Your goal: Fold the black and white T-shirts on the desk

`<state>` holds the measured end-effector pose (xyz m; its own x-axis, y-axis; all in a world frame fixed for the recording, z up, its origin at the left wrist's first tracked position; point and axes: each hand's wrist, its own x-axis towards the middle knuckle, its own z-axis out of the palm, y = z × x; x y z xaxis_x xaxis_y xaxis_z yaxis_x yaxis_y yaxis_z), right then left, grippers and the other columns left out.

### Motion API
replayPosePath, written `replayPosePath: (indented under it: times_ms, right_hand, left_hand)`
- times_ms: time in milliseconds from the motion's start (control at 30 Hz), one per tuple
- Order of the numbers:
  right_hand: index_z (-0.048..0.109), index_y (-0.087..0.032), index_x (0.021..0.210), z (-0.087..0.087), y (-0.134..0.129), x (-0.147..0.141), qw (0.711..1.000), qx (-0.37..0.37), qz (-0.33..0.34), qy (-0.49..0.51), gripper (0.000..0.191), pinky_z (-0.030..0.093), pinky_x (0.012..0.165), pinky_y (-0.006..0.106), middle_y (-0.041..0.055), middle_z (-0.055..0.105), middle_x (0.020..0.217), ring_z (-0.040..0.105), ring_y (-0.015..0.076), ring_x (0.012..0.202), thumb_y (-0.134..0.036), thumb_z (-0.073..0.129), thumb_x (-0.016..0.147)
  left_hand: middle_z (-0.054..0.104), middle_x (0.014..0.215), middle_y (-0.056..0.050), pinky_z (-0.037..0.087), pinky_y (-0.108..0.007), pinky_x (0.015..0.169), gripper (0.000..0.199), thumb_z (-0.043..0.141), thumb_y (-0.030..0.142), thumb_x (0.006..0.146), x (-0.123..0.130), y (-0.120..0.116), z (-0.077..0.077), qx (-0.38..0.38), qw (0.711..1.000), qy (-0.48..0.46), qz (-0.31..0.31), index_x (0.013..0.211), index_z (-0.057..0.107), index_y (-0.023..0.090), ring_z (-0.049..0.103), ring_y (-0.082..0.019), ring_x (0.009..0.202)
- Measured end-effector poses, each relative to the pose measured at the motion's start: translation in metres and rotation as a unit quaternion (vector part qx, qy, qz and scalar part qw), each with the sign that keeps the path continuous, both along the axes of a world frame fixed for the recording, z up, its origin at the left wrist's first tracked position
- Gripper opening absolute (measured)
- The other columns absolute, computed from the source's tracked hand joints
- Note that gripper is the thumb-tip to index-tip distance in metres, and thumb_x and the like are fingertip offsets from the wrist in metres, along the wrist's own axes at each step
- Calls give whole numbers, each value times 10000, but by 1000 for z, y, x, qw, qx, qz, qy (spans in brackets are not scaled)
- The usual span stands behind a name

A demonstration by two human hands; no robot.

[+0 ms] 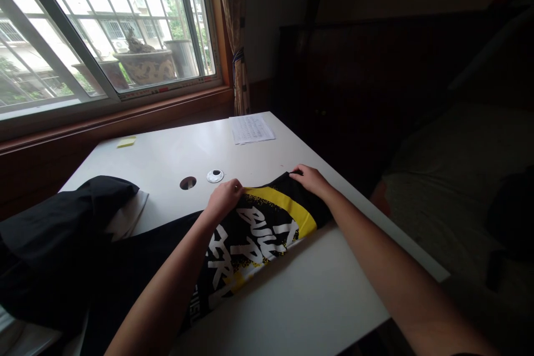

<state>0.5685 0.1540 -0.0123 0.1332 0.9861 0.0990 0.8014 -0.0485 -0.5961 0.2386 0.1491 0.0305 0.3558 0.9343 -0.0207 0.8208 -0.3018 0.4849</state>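
Observation:
A black garment (258, 233) with yellow and white printed lettering lies stretched over the white table (317, 289); it looks like a T-shirt. My left hand (225, 198) pinches its far edge near the middle, beside the yellow band. At its far right corner, my right hand (311, 179) grips the black cloth between thumb and fingers. The cloth between the two hands is drawn fairly straight. My left forearm covers part of the garment. Toward the left, the dark fabric runs up to a heap of black cloth (75, 222), and the border between them is hard to make out.
A round cable hole (188, 183) and its loose cover (215, 176) are behind my left hand. Papers (252, 129) lie at the table's far edge, and a yellow sticky pad (127, 142) sits far left. Beyond stand a barred window (137, 22) and a tied curtain (238, 61).

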Motion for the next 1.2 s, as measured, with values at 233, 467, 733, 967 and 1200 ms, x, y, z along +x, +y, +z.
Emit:
replayPosePath:
  times_ms: [233, 467, 733, 967, 1200]
  right_hand:
    - [698, -253, 997, 1, 8, -4, 1000, 18, 9, -1, 164, 492, 803, 291, 40, 751, 1025, 677, 222, 957, -375, 661, 894]
    - [670, -272, 1094, -8, 16, 0, 996, 24, -1, -84, 221, 461, 711, 288, 44, 734, 982, 663, 220, 864, -390, 669, 907]
    - [652, -244, 1139, -21, 2, 14, 975, 145, -6, -165, 286, 469, 665, 312, 47, 692, 956, 641, 220, 792, -430, 664, 923]
    - [684, -191, 1186, 5, -29, 3, 935, 241, 21, -258, 272, 512, 924, 434, 149, 666, 1142, 612, 314, 1074, -211, 544, 953]
    - [515, -280, 1484, -2, -65, -42, 921, 162, 287, -207, 461, 343, 1201, 518, 62, 513, 1538, 450, 274, 1427, -374, 460, 1036]
  left_hand:
    - [738, 1088, -98, 488, -339, 748, 265, 516, 422, 983, 1, -10, -7, 37, 998, 50, 33, 1116, 659, 244, 687, -274, 952]
    - [701, 1182, -80, 488, -347, 777, 306, 436, 393, 1044, -3, -13, -25, 140, 984, 103, 41, 1266, 585, 243, 684, -253, 951]
    - [653, 1167, -109, 490, -367, 841, 303, 489, 345, 1026, -38, 7, -43, 248, 958, 144, -9, 1260, 629, 212, 602, -273, 1026]
    - [647, 1258, -125, 507, -450, 955, 315, 492, 294, 1018, -72, -6, -31, 327, 938, 110, -39, 1291, 627, 214, 603, -293, 1133]
    - [435, 1606, -55, 261, -538, 1242, 511, 421, 421, 1058, -68, -66, -31, 265, 935, 129, -196, 1546, 415, 268, 301, -268, 1529]
